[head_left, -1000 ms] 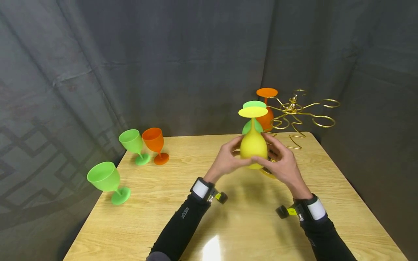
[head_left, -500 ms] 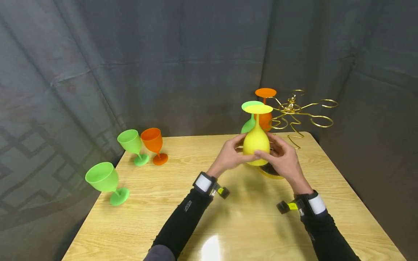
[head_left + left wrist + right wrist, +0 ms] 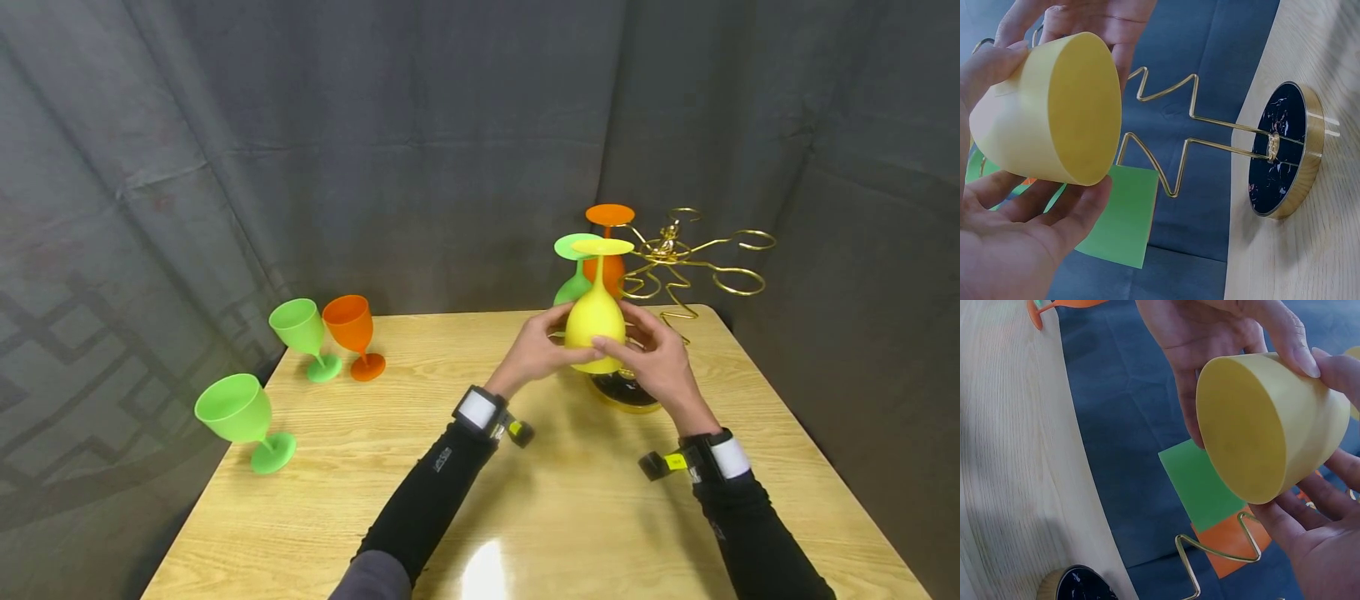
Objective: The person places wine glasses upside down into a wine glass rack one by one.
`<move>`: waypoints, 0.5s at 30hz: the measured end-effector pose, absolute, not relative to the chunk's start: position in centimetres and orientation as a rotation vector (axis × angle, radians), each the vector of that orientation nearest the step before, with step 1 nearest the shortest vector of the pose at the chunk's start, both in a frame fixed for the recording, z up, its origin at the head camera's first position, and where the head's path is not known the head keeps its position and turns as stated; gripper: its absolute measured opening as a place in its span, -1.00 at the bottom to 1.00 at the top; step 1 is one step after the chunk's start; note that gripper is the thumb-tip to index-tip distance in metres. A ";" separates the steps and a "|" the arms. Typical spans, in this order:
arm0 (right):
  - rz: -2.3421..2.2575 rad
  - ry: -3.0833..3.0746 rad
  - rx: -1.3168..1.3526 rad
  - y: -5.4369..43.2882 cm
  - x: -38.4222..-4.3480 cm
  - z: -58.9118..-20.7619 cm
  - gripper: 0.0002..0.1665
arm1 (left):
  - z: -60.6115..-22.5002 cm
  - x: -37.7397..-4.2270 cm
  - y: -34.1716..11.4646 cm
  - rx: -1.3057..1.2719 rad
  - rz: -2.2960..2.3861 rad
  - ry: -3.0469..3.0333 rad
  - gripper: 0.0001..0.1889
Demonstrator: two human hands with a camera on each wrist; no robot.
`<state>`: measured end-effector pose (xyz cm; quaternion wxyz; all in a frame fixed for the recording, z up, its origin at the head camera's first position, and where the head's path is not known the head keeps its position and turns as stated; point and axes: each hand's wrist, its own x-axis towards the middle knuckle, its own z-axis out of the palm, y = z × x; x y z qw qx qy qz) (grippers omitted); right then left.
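Both hands grip an upside-down yellow goblet (image 3: 595,327) by its bowl, its round foot uppermost. The left hand (image 3: 534,354) curls round the left side and the right hand (image 3: 662,360) round the right, thumbs meeting in front. In the left wrist view the bowl's wide mouth (image 3: 1085,112) shows nothing inside. The goblet is held up in front of a gold wire rack (image 3: 669,258) with looped arms. Behind it, a green goblet (image 3: 573,288) and an orange goblet (image 3: 609,215) hang upside down at the rack's left side, partly hidden by the yellow one.
The rack's round black base (image 3: 1282,150) with a gold rim stands on the wooden table (image 3: 465,467). Upright at the table's left are two green goblets, one nearer (image 3: 236,408) and one farther back (image 3: 297,327), beside an orange upright goblet (image 3: 351,323). Grey curtain surrounds the table.
Both hands have carried the yellow goblet slightly right and up, toward the rack. More of the rack's base and of the hanging green goblet now shows.
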<state>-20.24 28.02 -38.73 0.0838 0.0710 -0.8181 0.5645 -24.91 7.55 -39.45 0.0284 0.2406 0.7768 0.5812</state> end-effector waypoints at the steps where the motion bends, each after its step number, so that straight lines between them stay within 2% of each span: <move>1: 1.686 -2.444 0.209 28.1 -20.4 -38.8 -0.08 | -39.5 -25.0 7.7 0.742 1.789 2.406 -0.13; 15: 1.696 -2.440 0.182 29.7 -20.6 -38.8 -0.09 | -39.0 -25.8 9.5 0.755 1.727 2.435 -0.19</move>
